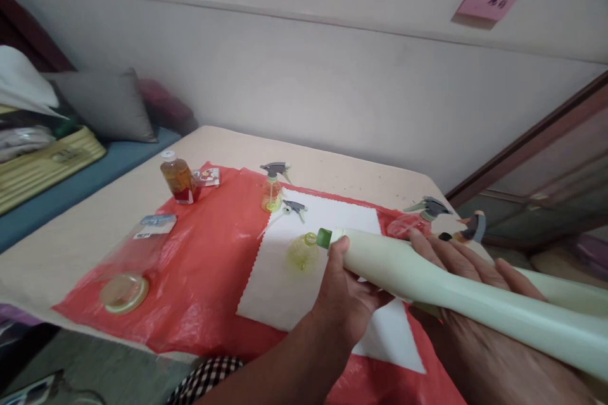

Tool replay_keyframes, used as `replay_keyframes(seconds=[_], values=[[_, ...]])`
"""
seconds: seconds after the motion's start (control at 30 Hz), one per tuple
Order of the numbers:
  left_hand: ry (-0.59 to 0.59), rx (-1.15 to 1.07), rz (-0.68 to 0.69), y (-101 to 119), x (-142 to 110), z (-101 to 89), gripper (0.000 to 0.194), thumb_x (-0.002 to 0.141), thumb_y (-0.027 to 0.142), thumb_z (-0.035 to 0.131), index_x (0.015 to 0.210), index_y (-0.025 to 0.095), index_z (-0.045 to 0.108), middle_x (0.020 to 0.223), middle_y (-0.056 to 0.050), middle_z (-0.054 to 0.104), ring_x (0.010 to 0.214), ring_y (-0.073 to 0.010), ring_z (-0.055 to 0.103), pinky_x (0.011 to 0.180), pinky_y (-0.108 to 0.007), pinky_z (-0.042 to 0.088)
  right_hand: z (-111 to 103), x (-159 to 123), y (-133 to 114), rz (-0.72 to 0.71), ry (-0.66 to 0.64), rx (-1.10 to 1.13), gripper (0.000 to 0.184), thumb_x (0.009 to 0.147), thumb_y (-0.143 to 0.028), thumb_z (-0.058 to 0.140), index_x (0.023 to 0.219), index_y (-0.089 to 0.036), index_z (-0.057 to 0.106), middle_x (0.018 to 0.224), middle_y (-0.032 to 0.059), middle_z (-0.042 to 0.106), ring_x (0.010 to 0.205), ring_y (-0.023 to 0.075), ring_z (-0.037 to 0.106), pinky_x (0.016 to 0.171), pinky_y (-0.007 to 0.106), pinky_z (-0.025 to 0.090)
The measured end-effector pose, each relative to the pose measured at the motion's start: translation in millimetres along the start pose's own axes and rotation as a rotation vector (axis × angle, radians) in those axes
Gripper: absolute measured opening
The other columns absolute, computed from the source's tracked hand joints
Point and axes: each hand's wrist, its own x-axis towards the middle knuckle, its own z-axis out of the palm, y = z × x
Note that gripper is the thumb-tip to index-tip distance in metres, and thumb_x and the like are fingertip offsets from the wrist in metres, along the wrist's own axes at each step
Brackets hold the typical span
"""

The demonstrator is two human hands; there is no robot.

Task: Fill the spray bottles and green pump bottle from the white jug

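A large pale green plastic jug (380,259) lies tipped nearly sideways, its green mouth (324,238) towards the left. My left hand (349,294) supports the neck from below, thumb on its near side. My right hand (498,335) is wrapped round the jug's long handle. Right at the green mouth is the neck of a small clear bottle (303,256) without a top, with yellow-green liquid in it. Whether the two mouths touch, I cannot tell. Beyond it, a loose grey spray head (296,209) with its tube lies on a white sheet (270,291).
Red plastic sheeting (204,266) covers part of the table. On it stand a spray bottle (272,193), an amber bottle (179,180), a small box (208,177) and a clear round-bottomed container (124,293). A pinkish spray bottle (411,224) is behind the jug. A wall closes the back.
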Motion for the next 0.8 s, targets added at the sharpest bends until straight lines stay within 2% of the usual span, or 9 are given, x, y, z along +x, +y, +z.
replay_keyframes(seconds=[0.27,0.47,0.63,0.8], values=[[0.003,0.001,0.003,1.3,0.9,1.0,0.065,0.079,0.054,0.063,0.131,0.016,0.051,0.131,-0.017,0.059,0.108,-0.0294,0.062,0.075,-0.037,0.057,0.9,-0.7,-3.2,0.028,0.030,0.032,0.070,0.091,-0.014,0.030,0.158,-0.027,0.011,0.151,0.0116,0.045,0.136,0.0416,0.044,0.106,0.067,0.036],[-0.010,0.014,0.000,0.8,-1.2,0.8,0.064,0.081,0.054,0.060,0.131,0.015,0.050,0.131,-0.017,0.059,0.110,-0.0299,0.062,0.076,-0.036,0.056,1.5,1.7,-4.2,0.019,0.069,0.043,0.069,0.091,-0.014,0.027,0.158,-0.028,0.013,0.149,0.0116,0.048,0.133,0.0402,0.047,0.103,0.068,0.040],[-0.018,0.018,0.006,1.8,-0.2,0.2,0.066,0.080,0.056,0.061,0.132,0.015,0.050,0.133,-0.017,0.058,0.111,-0.0306,0.061,0.076,-0.037,0.057,-2.0,2.8,-4.8,0.022,0.025,0.065,0.072,0.090,-0.013,0.029,0.158,-0.027,0.011,0.148,0.0126,0.048,0.133,0.0429,0.046,0.103,0.071,0.040],[-0.017,0.024,0.014,1.8,-0.4,-0.1,0.068,0.076,0.056,0.066,0.130,0.017,0.051,0.130,-0.018,0.059,0.114,-0.0328,0.059,0.080,-0.039,0.057,-2.4,3.4,-4.8,0.046,0.044,0.098,0.072,0.091,-0.013,0.030,0.157,-0.034,0.011,0.148,0.0082,0.049,0.133,0.0398,0.047,0.104,0.069,0.040]])
